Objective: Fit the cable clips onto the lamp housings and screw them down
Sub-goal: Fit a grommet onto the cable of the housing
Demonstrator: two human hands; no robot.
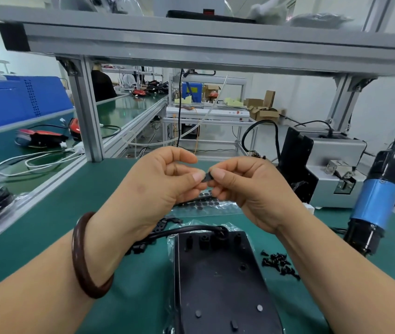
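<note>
I see both hands raised together at the centre of my view, above the green bench [95, 213]. My left hand [153, 179] pinches one end of a small black clip [206, 177] between thumb and forefinger, its other fingers curled. My right hand [247, 189] pinches the other end the same way, so the thumbs nearly meet. A brown bracelet [83, 256] sits on the left wrist.

The black housing [220, 280] lies flat at 6 o'clock from the hands, inside a clear bag. A dark cable [191, 230] enters its 12 o'clock end. Loose black screws [279, 262] lie at 3 o'clock of the housing, just beside it. Spare clips [141, 248] lie at its 10 o'clock. The blue screwdriver [375, 206] hangs at 3 o'clock of the view, well apart from both hands.
</note>
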